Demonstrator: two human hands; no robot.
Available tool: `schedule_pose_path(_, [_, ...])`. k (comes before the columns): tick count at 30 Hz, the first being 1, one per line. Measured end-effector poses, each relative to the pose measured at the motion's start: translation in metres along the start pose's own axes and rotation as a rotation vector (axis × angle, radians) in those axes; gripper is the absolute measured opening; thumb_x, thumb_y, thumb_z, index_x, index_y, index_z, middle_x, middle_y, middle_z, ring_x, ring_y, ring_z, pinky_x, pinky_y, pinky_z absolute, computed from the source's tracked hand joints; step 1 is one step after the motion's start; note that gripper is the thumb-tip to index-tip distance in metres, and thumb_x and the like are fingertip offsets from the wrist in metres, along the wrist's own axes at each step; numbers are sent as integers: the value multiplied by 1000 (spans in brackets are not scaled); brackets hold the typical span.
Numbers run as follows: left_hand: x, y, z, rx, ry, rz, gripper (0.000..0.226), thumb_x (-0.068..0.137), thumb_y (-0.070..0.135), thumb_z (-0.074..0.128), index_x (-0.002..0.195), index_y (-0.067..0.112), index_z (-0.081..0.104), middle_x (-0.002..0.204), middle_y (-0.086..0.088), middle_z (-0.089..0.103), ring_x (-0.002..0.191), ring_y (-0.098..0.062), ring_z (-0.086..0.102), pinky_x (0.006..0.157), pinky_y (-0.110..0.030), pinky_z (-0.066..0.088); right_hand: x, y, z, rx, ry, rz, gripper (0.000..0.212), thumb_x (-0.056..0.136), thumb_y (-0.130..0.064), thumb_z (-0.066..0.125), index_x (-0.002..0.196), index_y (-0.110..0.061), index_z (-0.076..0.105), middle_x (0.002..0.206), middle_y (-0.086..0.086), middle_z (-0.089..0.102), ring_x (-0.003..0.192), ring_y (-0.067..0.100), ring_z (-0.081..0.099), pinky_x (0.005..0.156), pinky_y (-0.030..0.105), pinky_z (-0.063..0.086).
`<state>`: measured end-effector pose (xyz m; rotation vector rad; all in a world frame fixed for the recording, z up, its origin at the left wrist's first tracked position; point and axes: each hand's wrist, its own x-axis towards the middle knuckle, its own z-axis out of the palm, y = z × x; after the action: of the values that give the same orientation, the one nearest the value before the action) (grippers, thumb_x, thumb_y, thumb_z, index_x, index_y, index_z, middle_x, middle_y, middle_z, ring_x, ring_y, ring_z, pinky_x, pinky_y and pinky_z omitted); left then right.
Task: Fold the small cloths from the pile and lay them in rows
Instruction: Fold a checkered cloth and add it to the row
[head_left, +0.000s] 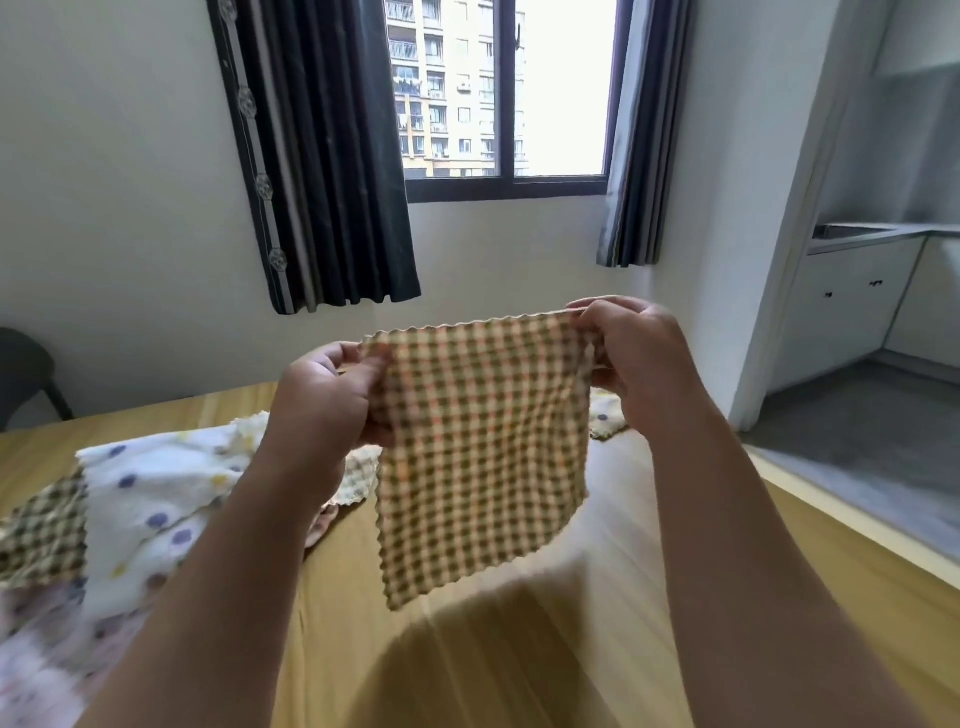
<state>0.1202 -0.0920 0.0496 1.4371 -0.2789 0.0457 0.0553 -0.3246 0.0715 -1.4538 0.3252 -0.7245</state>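
A pile of polka-dot and checked cloths (140, 499) is seen at left on the wooden table (519, 649). A checked cloth (483, 452) is held aloft above the table, its top corners pinched by the left hand (324, 397) and right hand (641, 358).

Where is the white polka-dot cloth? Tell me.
In the head view, the white polka-dot cloth lies on the wooden table at the left, beside the left arm, next to a green checked cloth.
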Motion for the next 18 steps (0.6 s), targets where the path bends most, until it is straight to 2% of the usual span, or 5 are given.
schedule_pose_path(4, [4, -2, -3, -16, 36, -65, 10, 102, 13, 58, 95, 9, 64, 71, -6, 68, 44, -17, 63, 34, -24, 47, 5, 1, 10, -165, -75, 96, 18, 85, -8, 58, 85, -13, 75, 71, 1, 67, 59, 17, 62, 60, 29, 56])
schedule_pose_path(8, [6, -2, -8, -22, 48, -86, 10, 101, 13, 59, 92, 11, 62, 72, -5, 64, 42, -14, 61, 34, -24, 47, 8, 0, 13, -344, -134, 22, 16, 85, -9, 63, 91, -14, 77, 83, 1, 72, 72, 14, 66, 61, 28, 56])
schedule_pose_path(12, [5, 5, -9, -75, 21, -102, 9, 102, 11, 57, 94, 11, 62, 58, 1, 66, 42, -15, 61, 34, -24, 46, 10, -5, 1, -264, -153, 0, 10, 82, -9, 74, 89, -15, 78, 88, 4, 76, 77, 15, 69, 66, 29, 58])
schedule_pose_path(14, [4, 10, -9, -97, 8, -108, 10, 102, 12, 57, 94, 11, 62, 57, 1, 65, 40, -13, 59, 32, -22, 41, 10, -11, -4, -168, -183, 19, 11, 79, -11, 80, 89, -14, 78, 93, 5, 78, 88, 21, 74, 81, 39, 61])
schedule_pose_path(18, [5, 20, -10, -171, -40, -173, 15, 102, 14, 53, 90, 15, 62, 52, 5, 59, 36, -7, 50, 29, -16, 29, 7, -27, -10, 12, -181, 63, 43, 71, -13, 89, 110, -8, 73, 97, 9, 78, 92, 26, 76, 86, 44, 61])
